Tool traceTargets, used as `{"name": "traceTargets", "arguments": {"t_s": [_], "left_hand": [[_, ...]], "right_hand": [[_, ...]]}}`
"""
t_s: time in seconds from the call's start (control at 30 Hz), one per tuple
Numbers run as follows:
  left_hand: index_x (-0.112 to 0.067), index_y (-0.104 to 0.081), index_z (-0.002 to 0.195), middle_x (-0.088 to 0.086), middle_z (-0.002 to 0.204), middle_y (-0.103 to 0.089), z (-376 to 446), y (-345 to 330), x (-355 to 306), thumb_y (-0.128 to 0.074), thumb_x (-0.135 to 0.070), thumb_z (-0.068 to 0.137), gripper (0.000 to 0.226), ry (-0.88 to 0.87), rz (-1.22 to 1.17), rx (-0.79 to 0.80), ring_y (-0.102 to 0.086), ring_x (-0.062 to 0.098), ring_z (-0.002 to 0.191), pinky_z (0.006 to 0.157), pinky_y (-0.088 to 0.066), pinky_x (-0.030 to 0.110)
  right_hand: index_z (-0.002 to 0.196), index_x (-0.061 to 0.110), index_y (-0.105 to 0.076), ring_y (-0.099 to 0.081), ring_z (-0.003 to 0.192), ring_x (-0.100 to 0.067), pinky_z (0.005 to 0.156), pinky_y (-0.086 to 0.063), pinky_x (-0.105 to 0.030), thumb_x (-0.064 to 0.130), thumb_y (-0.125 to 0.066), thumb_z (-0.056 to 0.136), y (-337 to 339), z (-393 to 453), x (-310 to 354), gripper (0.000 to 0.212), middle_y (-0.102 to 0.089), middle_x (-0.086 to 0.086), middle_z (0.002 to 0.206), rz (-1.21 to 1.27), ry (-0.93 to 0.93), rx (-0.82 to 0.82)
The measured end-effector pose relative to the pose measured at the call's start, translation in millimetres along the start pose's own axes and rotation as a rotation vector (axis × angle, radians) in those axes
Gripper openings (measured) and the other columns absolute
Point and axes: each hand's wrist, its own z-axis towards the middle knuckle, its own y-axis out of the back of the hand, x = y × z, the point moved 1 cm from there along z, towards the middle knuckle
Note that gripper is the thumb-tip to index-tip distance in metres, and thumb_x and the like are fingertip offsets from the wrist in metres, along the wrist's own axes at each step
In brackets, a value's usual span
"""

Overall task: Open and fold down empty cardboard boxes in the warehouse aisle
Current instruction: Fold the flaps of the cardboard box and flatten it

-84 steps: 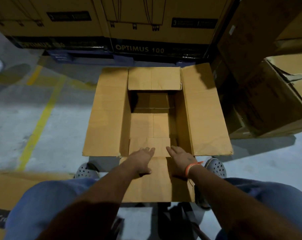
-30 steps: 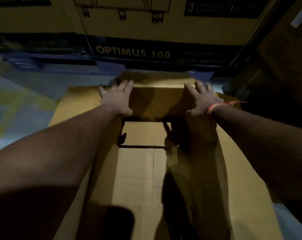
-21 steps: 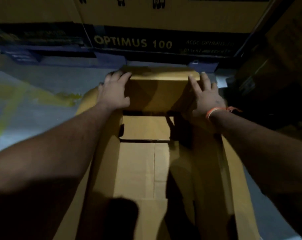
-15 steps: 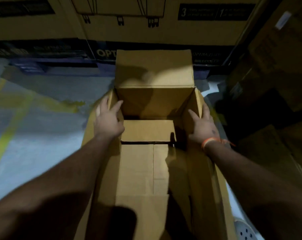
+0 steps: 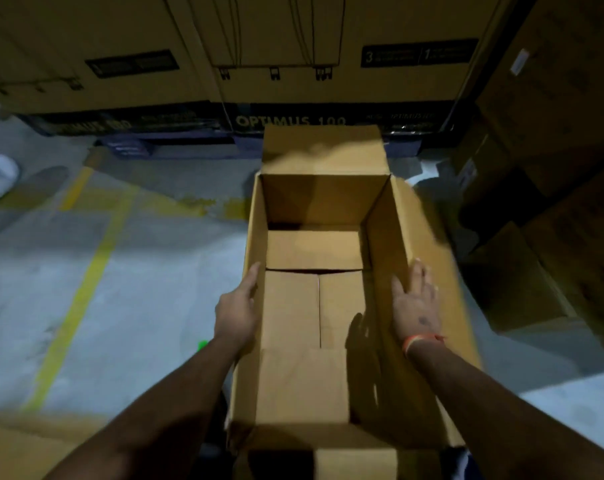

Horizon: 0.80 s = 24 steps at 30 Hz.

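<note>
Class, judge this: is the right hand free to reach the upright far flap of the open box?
Probably yes: the right hand lies open on the box's right wall, and nothing blocks the far flap.

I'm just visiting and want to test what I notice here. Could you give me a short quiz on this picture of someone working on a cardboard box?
1. True or false: the open box has goods packed inside.
2. Which hand wears the orange wristband: A) left, B) right?
3. Fill in: the left hand rests against the box's left ____.

Key
1. False: only the bare cardboard bottom shows.
2. B: the right hand, its fingers straight, lying on the right side flap.
3. Wall: the fingers lie along its top edge, and no firm hold is visible.
</note>
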Motion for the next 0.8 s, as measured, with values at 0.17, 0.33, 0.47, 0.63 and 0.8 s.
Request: {"name": "traceTargets", "arguments": {"t_s": [0.17, 0.33, 0.47, 0.63, 0.8], "left_hand": [[-0.045, -0.03, 0.157, 0.007, 0.088, -0.064, -26.4, 37.7, -26.4, -0.048, 0.0, 0.092, 0.081, -0.02, -0.008, -0.04, -0.062, 0.032, 0.078, 0.07, -0.047, 0.033], [-0.048, -0.031, 0.155, 0.009, 0.127, -0.066, -29.5, 89.9, -36.0, -0.049, -0.005, 0.096, 0.076, -0.033, -0.015, -0.072, -0.064, 0.031, 0.093, 0.083, -0.058, 0.039], [-0.054, -0.033, 0.151, 0.006, 0.142, -0.059, -40.6, 113.7, -37.7, -0.048, 0.001, 0.094, 0.081, -0.027, -0.046, -0.113, -0.064, 0.033, 0.109, 0.091, -0.059, 0.044], [-0.056, -0.03, 0.151, 0.004, 0.139, -0.061, -35.4, 130.4, -43.3, -0.049, 0.001, 0.094, 0.083, -0.043, -0.048, -0.113, -0.065, 0.031, 0.094, 0.08, -0.062, 0.043], [-0.057, -0.03, 0.15, 0.001, 0.141, -0.059, -36.6, 141.1, -48.4, -0.051, 0.001, 0.094, 0.084, -0.046, -0.098, -0.137, -0.066, 0.028, 0.087, 0.069, -0.06, 0.038]], "right_hand": [[0.144, 0.018, -0.042, -0.035, 0.139, -0.036, 0.115, -0.036, -0.043, 0.003, -0.058, 0.085, 8.1, -65.1, 68.5, 0.063, -0.025, -0.016, 0.155, -0.017, 0.484, 0.152], [0.13, 0.013, -0.056, -0.057, 0.114, -0.033, 0.096, -0.052, -0.042, 0.027, -0.074, 0.082, -22.2, -97.8, 110.8, 0.053, -0.054, -0.013, 0.127, -0.097, 0.498, 0.608], [0.154, 0.028, -0.028, -0.044, 0.137, -0.036, 0.114, -0.03, -0.059, 0.048, -0.063, 0.085, -38.0, -97.6, 118.1, 0.08, -0.046, -0.009, 0.151, -0.208, 0.392, 0.954], [0.159, 0.036, -0.011, -0.025, 0.151, -0.032, 0.12, -0.018, -0.059, 0.06, -0.055, 0.083, -46.8, -73.2, 113.1, 0.091, -0.014, 0.001, 0.168, -0.115, 0.375, 0.848], [0.161, 0.024, 0.001, -0.032, 0.144, -0.037, 0.115, -0.035, -0.052, 0.029, -0.065, 0.09, -23.4, -30.1, 119.1, 0.097, -0.017, -0.012, 0.164, -0.032, 0.417, 0.409]]}}
